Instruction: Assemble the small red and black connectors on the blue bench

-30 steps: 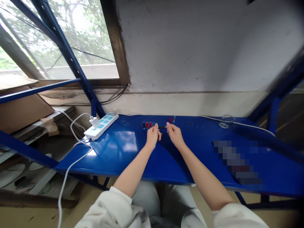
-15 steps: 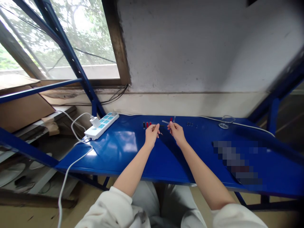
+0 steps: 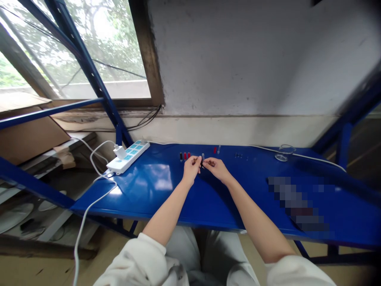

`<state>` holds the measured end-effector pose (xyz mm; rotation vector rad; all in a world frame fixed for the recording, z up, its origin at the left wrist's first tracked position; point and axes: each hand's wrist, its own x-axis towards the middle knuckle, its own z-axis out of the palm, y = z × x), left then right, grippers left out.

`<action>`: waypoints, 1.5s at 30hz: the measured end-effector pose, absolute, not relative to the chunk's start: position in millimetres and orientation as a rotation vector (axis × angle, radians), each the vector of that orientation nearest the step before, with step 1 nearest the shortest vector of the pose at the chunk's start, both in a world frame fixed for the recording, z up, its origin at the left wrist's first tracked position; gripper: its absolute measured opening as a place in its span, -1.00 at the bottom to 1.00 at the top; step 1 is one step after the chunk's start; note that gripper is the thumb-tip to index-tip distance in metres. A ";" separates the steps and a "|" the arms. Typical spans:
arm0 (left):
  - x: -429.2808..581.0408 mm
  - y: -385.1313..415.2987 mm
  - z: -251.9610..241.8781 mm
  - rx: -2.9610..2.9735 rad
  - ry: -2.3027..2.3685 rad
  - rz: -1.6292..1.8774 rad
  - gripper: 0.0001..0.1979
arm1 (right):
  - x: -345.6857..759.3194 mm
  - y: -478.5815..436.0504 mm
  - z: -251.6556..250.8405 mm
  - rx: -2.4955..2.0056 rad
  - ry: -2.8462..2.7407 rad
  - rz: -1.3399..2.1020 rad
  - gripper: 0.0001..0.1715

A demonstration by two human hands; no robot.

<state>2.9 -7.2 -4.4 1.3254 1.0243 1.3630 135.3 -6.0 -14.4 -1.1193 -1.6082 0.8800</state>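
My left hand [image 3: 192, 168] is closed in a pinch on a slim dark piece [image 3: 202, 163], which is mostly hidden by the fingers. My right hand [image 3: 217, 169] meets it from the right, its fingers pinching a short clear tube [image 3: 203, 156] whose upper end shows between the hands. Whether the tube and dark piece are joined is too small to tell. Just beyond my left hand stand a black cap-like piece [image 3: 181, 156] and red ones [image 3: 185, 155] in a row. Farther back are another red piece [image 3: 214, 150] and another clear tube [image 3: 219, 149].
Several tiny clear parts [image 3: 238, 155] lie right of centre on the blue table [image 3: 166, 202]. A white power strip [image 3: 126, 158] with a plugged-in cable sits at left. Clear round items [image 3: 281, 157] lie back right, near a blurred-out object [image 3: 294, 202].
My right hand has moved left to my left hand, bringing the clear tube from a slanted, nearly level pose to upright. The red piece and other tube behind it are now uncovered.
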 end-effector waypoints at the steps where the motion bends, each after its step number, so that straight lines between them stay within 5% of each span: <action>1: 3.0 -7.5 -4.1 1.321 1.017 1.355 -0.69 | 135.6 -5.6 -15.3 -1.119 -1.625 0.876 -0.70; 14: 3.2 -5.5 -8.6 1.318 1.046 1.266 -0.78 | 136.2 -13.3 -7.5 -1.257 -1.775 0.697 -0.73; 20: 2.4 -10.1 -11.6 1.782 1.350 1.295 -0.88 | 164.9 4.7 -9.4 -1.604 -1.622 0.496 -0.79; 45: 3.5 -24.8 -5.9 2.522 1.507 0.708 -0.74 | 176.0 49.5 -33.6 -1.943 -1.629 0.124 -0.81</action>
